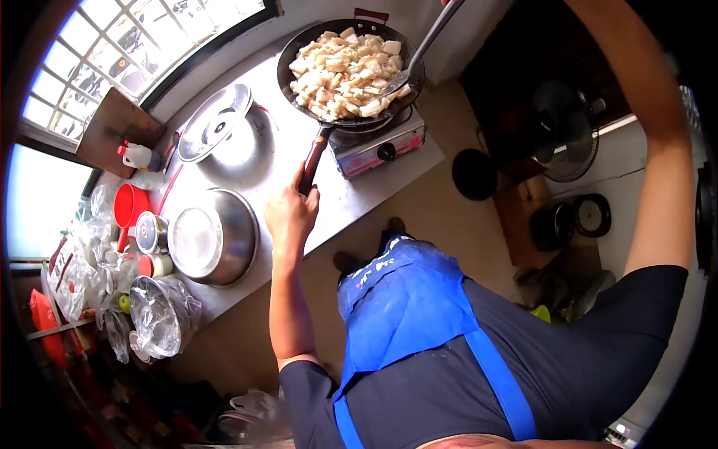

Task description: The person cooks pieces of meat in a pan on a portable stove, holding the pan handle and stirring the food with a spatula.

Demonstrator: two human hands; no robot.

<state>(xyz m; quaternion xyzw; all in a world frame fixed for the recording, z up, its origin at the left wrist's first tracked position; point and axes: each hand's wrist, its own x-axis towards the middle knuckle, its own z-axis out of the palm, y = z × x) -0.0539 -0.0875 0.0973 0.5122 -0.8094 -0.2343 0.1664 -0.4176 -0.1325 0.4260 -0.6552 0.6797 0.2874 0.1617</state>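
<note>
My left hand [292,217] is wrapped round the brown handle of a black wok [283,71]. The wok sits on a portable gas stove [380,150] and holds many pale, chunky pieces of food [344,75], whose kind I cannot make out for certain. A metal spatula [430,41] slants down into the wok, its blade among the pieces at the right side. Its upper end reaches the top edge of the view, where only a sliver of my right hand [446,2] shows at the handle; the rest of that hand is cut off.
Left of the wok are a metal lid [217,123] and an upturned steel basin [213,236]. A red scoop [131,204], jars, a bottle [139,157] and plastic bags [161,314] crowd the counter's left end. A fan [568,135] stands right, beyond the floor.
</note>
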